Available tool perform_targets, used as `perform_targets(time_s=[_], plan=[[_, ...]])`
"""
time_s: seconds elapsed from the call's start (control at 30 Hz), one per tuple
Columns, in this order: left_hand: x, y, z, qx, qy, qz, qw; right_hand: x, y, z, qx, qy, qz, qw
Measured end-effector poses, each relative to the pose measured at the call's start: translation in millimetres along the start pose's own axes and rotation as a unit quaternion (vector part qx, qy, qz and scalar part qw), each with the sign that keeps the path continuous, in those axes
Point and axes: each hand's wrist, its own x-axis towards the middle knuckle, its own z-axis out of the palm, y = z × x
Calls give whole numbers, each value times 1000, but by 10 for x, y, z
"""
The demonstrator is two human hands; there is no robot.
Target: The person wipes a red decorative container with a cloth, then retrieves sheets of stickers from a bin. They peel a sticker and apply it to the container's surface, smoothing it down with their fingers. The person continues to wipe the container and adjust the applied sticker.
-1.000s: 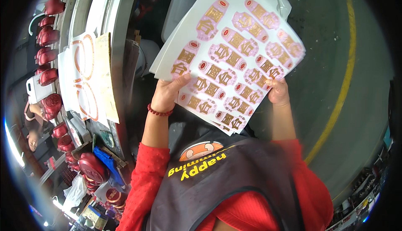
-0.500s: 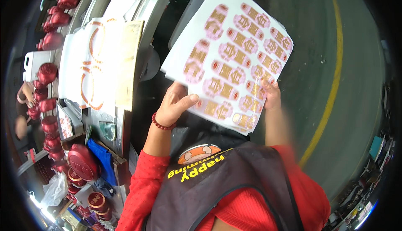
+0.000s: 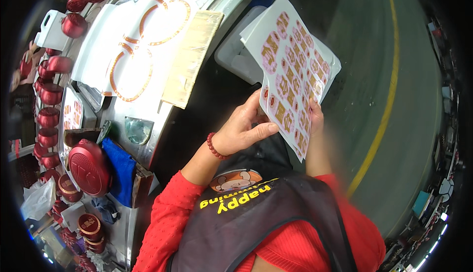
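Observation:
A stack of large white decal sheets (image 3: 295, 82), printed with rows of pink and gold emblems, is held up in front of my body. It is tilted and bowed, and its far edges curl. My left hand (image 3: 241, 129), with a red bead bracelet at the wrist, grips the near left edge. Its thumb reaches to the printed side and its other fingers are partly hidden behind the sheets. My right hand (image 3: 317, 118) pinches the near right edge, with part of it hidden by the stack.
To my left is a metal table (image 3: 143, 144) with white sheets bearing orange rings (image 3: 130, 74), a wooden board (image 3: 192, 57), a dark red lid (image 3: 89, 167) and a blue cloth (image 3: 119, 173). Several red pots (image 3: 48, 116) line its far side. A white bin (image 3: 239, 50) stands beyond the table edge.
The stack has turned from facing me broadly to a steeper, bowed angle. My left hand has moved right, along with the sheets' left edge. The table appears further right in view.

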Motion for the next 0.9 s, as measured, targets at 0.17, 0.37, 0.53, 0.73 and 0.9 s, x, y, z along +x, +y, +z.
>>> perform_targets(time_s=[0.17, 0.37, 0.53, 0.73, 0.9], plan=[[-79, 64, -24, 47, 28, -27, 998, 6, 36, 27, 6, 35, 13, 999], [-161, 155, -24, 85, 9, 9, 996, 53, 94, 197, 53, -10, 72, 996], [-190, 251, 21, 113, 31, 55, 992, 107, 193, 442, 85, -111, 88, 986], [-256, 291, -72, 107, 75, 110, 985, 124, 188, 652, -55, -52, 9, 997], [-369, 313, -220, 48, 69, 100, 991, 189, 38, 800, -218, -8, -93, 971]])
